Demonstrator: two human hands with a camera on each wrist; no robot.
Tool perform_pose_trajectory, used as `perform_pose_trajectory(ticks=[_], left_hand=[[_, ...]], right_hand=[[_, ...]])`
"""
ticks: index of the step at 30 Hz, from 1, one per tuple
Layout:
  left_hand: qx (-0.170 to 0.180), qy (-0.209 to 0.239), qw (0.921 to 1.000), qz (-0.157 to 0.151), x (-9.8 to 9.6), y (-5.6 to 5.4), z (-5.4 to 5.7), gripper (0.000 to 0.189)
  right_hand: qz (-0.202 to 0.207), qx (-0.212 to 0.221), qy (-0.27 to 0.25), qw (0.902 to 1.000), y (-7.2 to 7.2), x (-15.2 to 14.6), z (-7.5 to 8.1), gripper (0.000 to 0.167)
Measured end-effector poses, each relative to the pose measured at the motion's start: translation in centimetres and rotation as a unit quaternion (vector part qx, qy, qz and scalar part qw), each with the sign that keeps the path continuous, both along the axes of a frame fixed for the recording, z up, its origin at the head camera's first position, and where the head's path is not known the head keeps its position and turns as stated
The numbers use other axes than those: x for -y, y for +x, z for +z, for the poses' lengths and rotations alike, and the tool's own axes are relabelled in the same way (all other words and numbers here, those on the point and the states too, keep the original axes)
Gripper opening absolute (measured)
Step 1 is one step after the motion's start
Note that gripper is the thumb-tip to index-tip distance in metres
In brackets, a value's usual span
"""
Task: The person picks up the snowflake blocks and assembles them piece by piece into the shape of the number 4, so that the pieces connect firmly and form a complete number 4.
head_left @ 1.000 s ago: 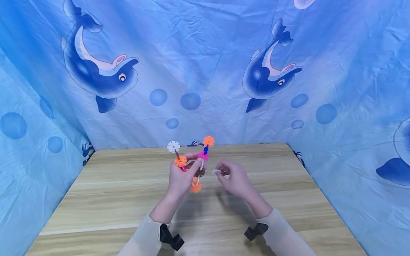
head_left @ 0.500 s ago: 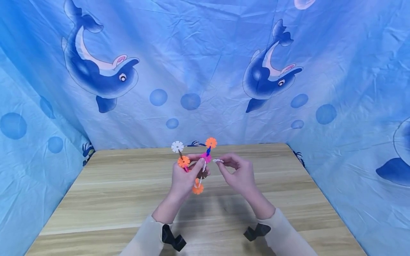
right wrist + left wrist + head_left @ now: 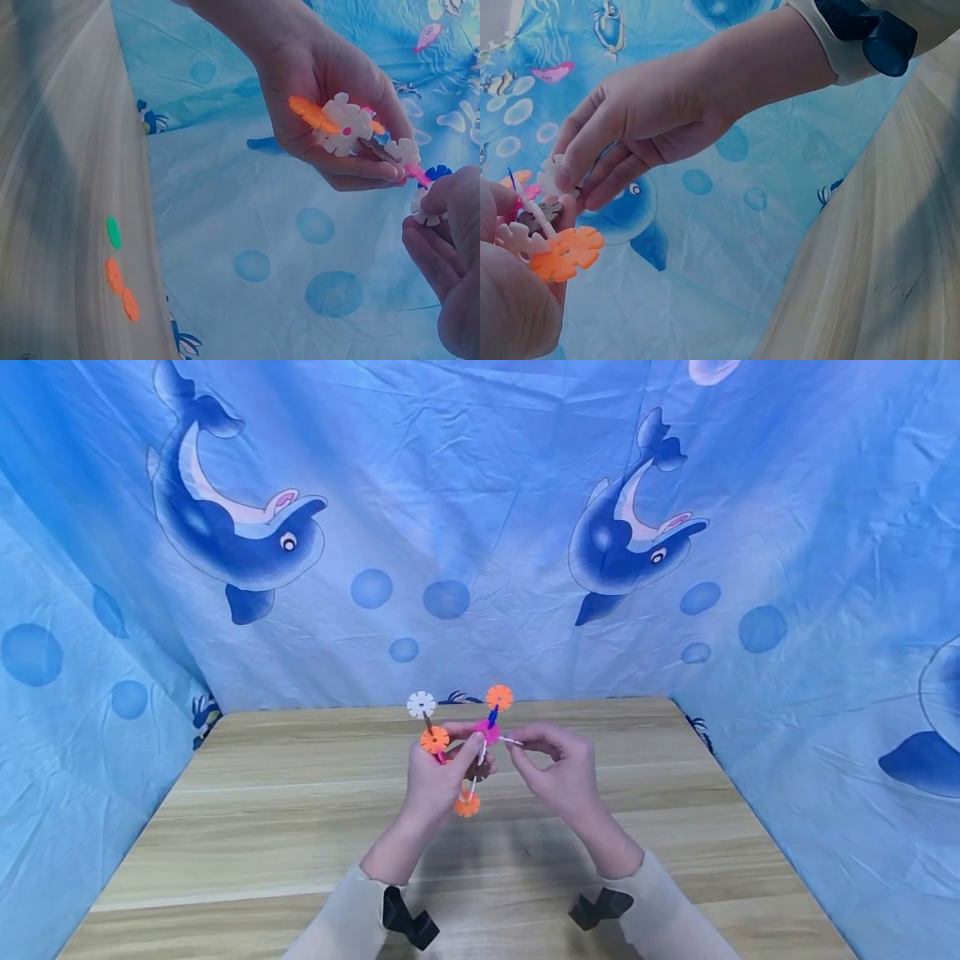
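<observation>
My left hand [image 3: 431, 781] grips a chain of interlocking snowflake discs above the table. At its left end are a white disc [image 3: 422, 704] and an orange disc [image 3: 434, 740]. The other branch carries a pink disc [image 3: 489, 732], a blue disc [image 3: 492, 718] and a top orange disc [image 3: 498, 697]. Below hangs another orange disc [image 3: 467, 803], and a brown disc [image 3: 379, 150] shows in the right wrist view. Thumb and fingers of my right hand [image 3: 558, 768] pinch a loose-end white disc [image 3: 429, 208] at the pink disc's edge. Whether their slots interlock I cannot tell.
On the wooden table [image 3: 300, 852] in the right wrist view lie a green disc [image 3: 113, 232] and two orange discs [image 3: 114, 275]. A blue dolphin-printed curtain [image 3: 480, 527] hangs behind and beside the table.
The right hand has moved up and slightly right, bringing its white disc from apart to the pink disc's edge. The left hand and chain have shifted slightly right.
</observation>
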State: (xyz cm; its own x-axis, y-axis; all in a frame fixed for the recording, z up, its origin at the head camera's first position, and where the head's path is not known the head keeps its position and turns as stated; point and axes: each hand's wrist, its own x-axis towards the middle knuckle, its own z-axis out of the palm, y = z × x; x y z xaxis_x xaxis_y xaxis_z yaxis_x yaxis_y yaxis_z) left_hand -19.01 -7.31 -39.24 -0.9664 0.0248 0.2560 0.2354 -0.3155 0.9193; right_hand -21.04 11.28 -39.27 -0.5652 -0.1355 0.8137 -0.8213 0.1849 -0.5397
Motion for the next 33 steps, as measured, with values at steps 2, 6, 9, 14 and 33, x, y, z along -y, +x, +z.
perform_pose_trajectory(ticks=[2,6,9,14,33], left_hand=[[0.005,-0.001,1.0,0.001,-0.04,-0.07,-0.07,0.026],[0.017,-0.001,0.9999,0.001,-0.09,-0.2,-0.32,0.026],[0.02,0.004,0.9998,-0.003,-0.1,-0.27,-0.46,0.024],[0.023,0.012,0.9996,-0.01,0.07,-0.26,-0.44,0.021],[0.0,0.009,0.9988,-0.049,0.07,-0.2,-0.23,0.011]], right_hand=[[0.0,-0.006,-0.001,1.0,0.0,-0.04,0.01,0.022],[-0.013,-0.009,0.009,0.9998,0.08,-0.09,-0.04,0.02],[-0.027,-0.018,0.021,0.9992,0.09,-0.13,-0.06,0.02],[-0.04,-0.052,0.035,0.9972,-0.04,-0.22,-0.12,0.023],[-0.024,-0.104,0.023,0.994,0.2,-0.26,0.27,0.024]])
